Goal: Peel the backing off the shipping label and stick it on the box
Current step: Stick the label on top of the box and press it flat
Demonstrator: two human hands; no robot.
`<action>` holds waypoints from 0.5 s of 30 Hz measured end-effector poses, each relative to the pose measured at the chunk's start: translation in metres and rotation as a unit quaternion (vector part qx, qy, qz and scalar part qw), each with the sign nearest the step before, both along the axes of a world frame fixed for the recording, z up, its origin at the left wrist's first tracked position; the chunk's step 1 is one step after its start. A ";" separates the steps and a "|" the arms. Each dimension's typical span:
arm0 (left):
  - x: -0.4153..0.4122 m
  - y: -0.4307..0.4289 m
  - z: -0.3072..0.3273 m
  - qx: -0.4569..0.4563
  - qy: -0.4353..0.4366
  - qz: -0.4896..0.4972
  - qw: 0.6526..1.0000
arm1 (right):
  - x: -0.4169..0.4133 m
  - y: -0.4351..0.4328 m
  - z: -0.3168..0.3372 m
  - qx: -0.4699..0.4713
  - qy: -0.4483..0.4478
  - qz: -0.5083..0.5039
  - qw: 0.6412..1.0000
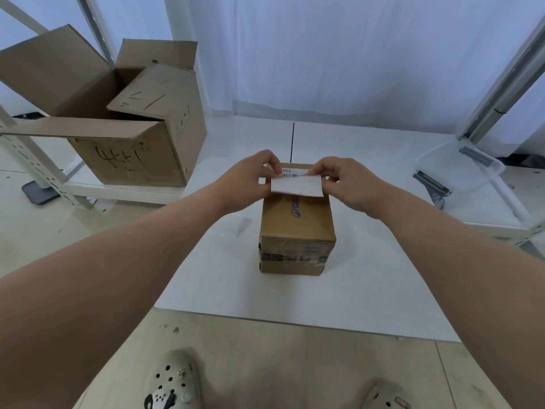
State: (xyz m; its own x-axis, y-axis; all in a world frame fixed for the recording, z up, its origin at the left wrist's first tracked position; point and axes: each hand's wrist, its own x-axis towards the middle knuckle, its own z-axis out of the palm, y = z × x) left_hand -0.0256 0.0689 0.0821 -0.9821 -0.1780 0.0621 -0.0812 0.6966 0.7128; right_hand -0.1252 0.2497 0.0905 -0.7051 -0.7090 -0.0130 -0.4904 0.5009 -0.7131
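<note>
A small brown cardboard box (pixel 296 224) with blue print and clear tape stands on a white sheet on the floor. Above its far end both hands hold the white shipping label (pixel 296 185). A barcode strip of the label shows at its upper edge, and a plain white flap hangs toward me. My left hand (pixel 250 180) pinches the label's left end. My right hand (pixel 348 181) pinches its right end. Whether the label touches the box top is hidden by the paper and fingers.
A large open cardboard box (pixel 129 134) with handwriting sits on a low white shelf at the left. A clear plastic bin (pixel 460 169) rests at the right beside a metal frame post. The white sheet (pixel 354 290) lies under the small box, and my two shoes show at the bottom edge.
</note>
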 end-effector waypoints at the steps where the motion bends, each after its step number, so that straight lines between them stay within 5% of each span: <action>1: 0.001 0.000 0.000 -0.001 -0.001 -0.001 1.000 | 0.001 0.001 0.000 0.002 -0.005 0.002 1.000; 7: 0.010 0.002 -0.001 -0.036 -0.012 -0.030 0.999 | 0.004 0.006 0.001 0.078 0.047 0.043 0.995; 15: 0.016 0.007 0.001 -0.205 -0.029 -0.064 0.976 | 0.005 0.010 -0.007 0.139 0.100 0.086 0.981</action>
